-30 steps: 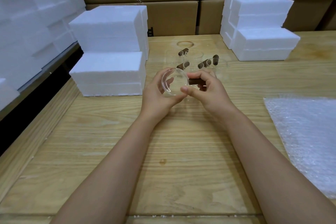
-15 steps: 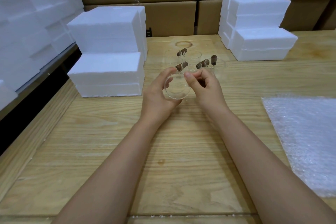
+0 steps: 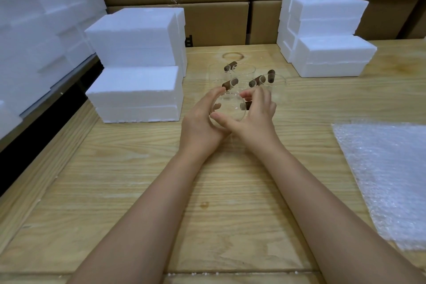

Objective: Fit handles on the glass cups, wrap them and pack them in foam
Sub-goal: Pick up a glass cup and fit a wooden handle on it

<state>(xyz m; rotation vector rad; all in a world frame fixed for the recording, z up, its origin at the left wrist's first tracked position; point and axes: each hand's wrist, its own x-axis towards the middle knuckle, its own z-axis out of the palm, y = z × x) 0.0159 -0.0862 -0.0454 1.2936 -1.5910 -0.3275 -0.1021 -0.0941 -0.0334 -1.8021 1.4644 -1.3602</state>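
Left hand: curled round the left side of a clear round glass cup, thumb arched over its upper edge
Right hand: grasping the same cup from the right, thumb stretched along the near rim, fingers bent over a short brown cylindrical handle at the cup's right side (whether it is fully seated cannot be told)
Held cup: middle of the frame, between both hands, tipped so a round end faces the camera
Other cups: cluster of clear glass cups with brown handles standing just behind the hands, above centre
Left foam: stacked white foam blocks at centre left, near the cluster
Right foam: second stack of white foam blocks at upper right
Wrap: clear bubble wrap sheet lying flat at the right edge, well apart from the hands
Surface: light wooden plank table under everything
Backdrop: brown cardboard boxes along the top of the frame
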